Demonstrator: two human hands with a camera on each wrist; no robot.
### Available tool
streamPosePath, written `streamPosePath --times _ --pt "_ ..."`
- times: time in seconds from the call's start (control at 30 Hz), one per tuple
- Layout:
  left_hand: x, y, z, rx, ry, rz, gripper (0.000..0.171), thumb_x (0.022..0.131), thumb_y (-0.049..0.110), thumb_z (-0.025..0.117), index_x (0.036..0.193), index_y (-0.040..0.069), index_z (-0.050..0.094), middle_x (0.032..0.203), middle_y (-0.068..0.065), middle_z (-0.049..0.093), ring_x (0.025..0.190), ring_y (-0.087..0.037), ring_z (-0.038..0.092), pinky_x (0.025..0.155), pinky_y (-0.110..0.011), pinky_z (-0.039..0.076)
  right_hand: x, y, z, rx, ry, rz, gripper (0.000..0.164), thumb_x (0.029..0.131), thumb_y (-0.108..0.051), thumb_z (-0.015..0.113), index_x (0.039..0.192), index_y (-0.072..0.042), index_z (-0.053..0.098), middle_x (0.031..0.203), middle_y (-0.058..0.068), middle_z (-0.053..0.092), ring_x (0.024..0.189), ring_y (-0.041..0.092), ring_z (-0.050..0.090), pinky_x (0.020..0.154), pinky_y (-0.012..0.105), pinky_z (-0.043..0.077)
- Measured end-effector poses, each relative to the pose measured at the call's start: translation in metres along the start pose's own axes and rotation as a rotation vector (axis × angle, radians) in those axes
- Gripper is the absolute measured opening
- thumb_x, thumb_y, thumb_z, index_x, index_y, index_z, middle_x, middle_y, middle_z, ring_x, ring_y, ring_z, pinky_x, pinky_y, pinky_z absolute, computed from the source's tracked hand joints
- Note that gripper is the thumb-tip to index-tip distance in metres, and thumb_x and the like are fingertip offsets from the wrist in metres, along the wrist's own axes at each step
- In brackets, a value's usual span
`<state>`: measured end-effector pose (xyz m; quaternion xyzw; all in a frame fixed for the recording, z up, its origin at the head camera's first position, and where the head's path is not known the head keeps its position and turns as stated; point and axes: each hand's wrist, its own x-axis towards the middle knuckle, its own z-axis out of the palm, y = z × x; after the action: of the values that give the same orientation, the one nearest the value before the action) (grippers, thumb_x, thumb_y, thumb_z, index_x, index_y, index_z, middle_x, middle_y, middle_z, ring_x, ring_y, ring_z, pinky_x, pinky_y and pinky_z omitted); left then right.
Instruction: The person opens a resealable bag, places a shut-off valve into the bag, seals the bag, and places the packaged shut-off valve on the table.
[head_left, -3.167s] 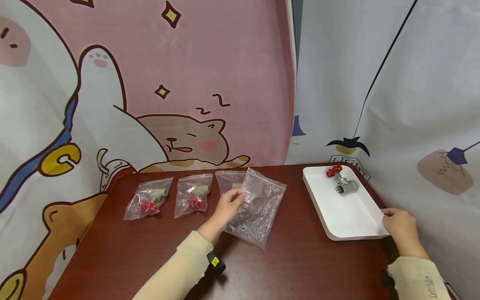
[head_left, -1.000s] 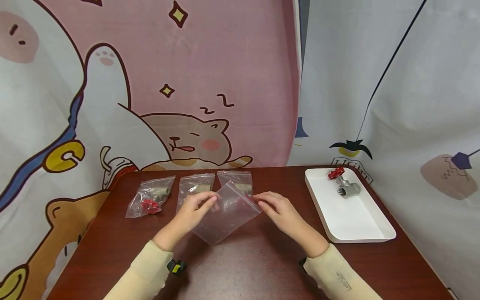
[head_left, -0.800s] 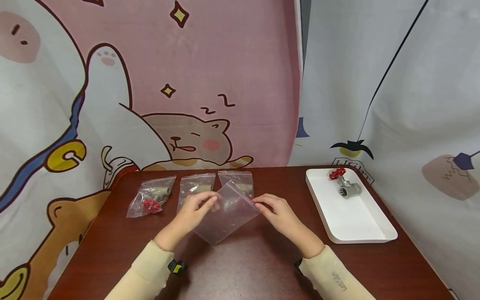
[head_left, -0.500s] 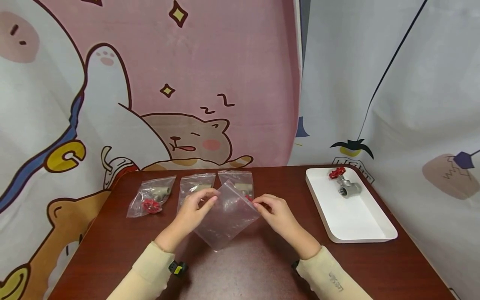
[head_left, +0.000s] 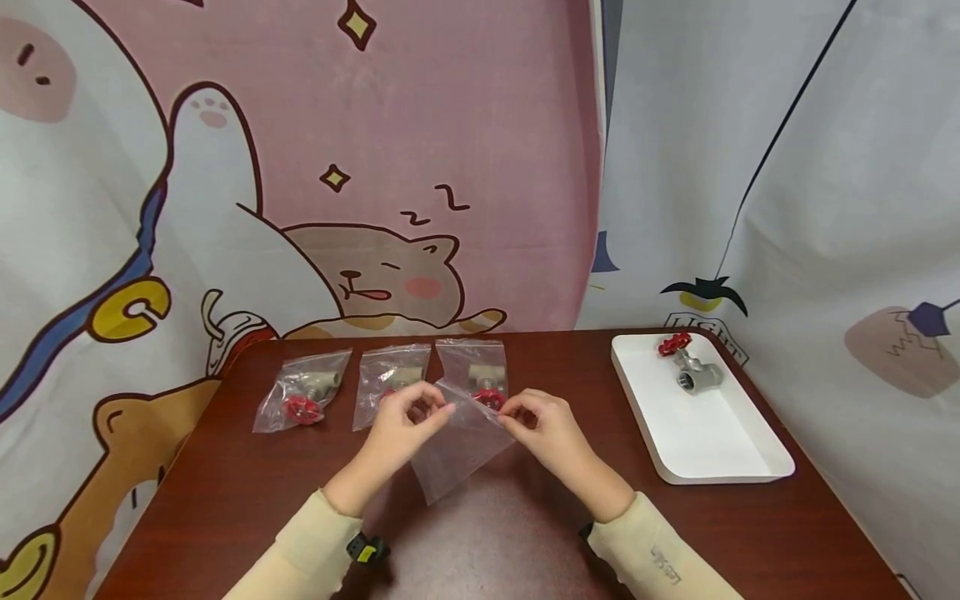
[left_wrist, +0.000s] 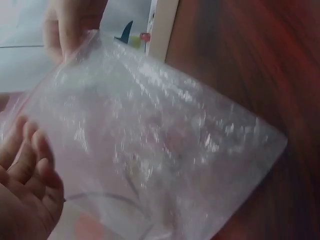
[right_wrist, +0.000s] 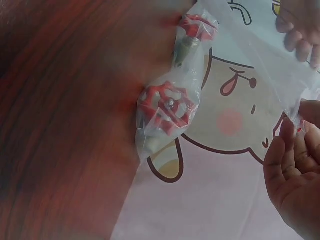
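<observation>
Both hands hold an empty clear zip bag (head_left: pixel 459 454) above the middle of the table. My left hand (head_left: pixel 405 425) pinches its zip edge near the left end between thumb and forefinger. At the other end of that edge, my right hand (head_left: pixel 551 433) pinches the corner. The bag hangs slanted below them, and fills much of the left wrist view. Behind it lie three bagged valves with red handwheels: a left one (head_left: pixel 303 408), a middle one (head_left: pixel 401 375) partly hidden by my left hand, and a right one (head_left: pixel 489 387) close beyond the zip edge.
On the right of the brown table (head_left: pixel 525 533) stands a shallow white tray (head_left: pixel 712 442). A bare metal valve (head_left: pixel 699 377) with a red handwheel lies at its far end. A printed cloth (head_left: pixel 480 167) hangs behind the table's back edge.
My right hand has left the tray's rim and come to the bag's corner. Lately my left hand has shifted right, nearer the right hand, and the bag's zip edge has dropped.
</observation>
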<state>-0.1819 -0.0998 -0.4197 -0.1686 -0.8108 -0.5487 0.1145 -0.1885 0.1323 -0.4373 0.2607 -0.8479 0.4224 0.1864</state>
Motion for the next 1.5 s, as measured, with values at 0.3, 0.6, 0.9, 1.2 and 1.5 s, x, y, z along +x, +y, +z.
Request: streamPosePath --times 0.3,0.6,0.9,1.2,1.5 --pt "-0.001 0.038 0.006 -0.002 -0.108 -0.188 0.017 0.089 0.012 0.066 0.090 -0.005 0.070 0.073 -0.021 0.068 0.068 -0.038 0.065 0.056 -0.020 0.049 0.000 -0.005 0.005 -0.039 -0.028 -0.041 0.012 0.074 -0.006 0.079 0.076 -0.013 0.069 0.071 -0.007 0.058 0.063 0.003 0.051 0.055 0.017 0.045" --pt "-0.001 0.034 0.006 -0.071 -0.134 -0.189 0.015 0.091 0.005 0.061 0.089 -0.009 0.066 0.079 -0.023 0.068 0.072 -0.042 0.065 0.058 -0.023 0.052 -0.002 -0.007 0.006 -0.024 -0.030 -0.046 0.006 0.079 -0.014 0.076 0.079 -0.014 0.071 0.076 -0.007 0.065 0.064 0.002 0.051 0.057 0.016 0.046" --pt "0.000 -0.002 0.014 -0.020 -0.131 -0.081 0.016 0.091 0.011 0.063 0.087 -0.002 0.071 0.077 -0.015 0.070 0.063 -0.027 0.067 0.056 -0.020 0.051 0.000 -0.010 0.009 -0.026 -0.037 -0.054 0.007 0.082 -0.013 0.073 0.089 -0.011 0.072 0.083 -0.003 0.068 0.067 0.004 0.052 0.057 0.017 0.045" --pt "-0.001 -0.001 0.013 0.088 -0.112 -0.041 0.010 0.081 0.007 0.065 0.074 0.011 0.070 0.063 0.002 0.063 0.054 -0.003 0.053 0.049 -0.021 0.046 0.002 -0.009 0.006 -0.124 0.078 -0.054 0.004 0.081 -0.012 0.074 0.080 -0.009 0.072 0.075 -0.003 0.067 0.060 0.003 0.049 0.052 0.015 0.041" --pt "-0.001 0.003 0.011 0.023 -0.155 -0.107 0.010 0.087 0.009 0.064 0.080 0.005 0.071 0.067 -0.007 0.068 0.056 -0.006 0.060 0.053 -0.023 0.052 0.005 -0.005 0.001 -0.129 0.119 0.012 0.002 0.080 -0.009 0.074 0.082 -0.009 0.073 0.076 -0.001 0.068 0.060 0.005 0.050 0.054 0.018 0.043"
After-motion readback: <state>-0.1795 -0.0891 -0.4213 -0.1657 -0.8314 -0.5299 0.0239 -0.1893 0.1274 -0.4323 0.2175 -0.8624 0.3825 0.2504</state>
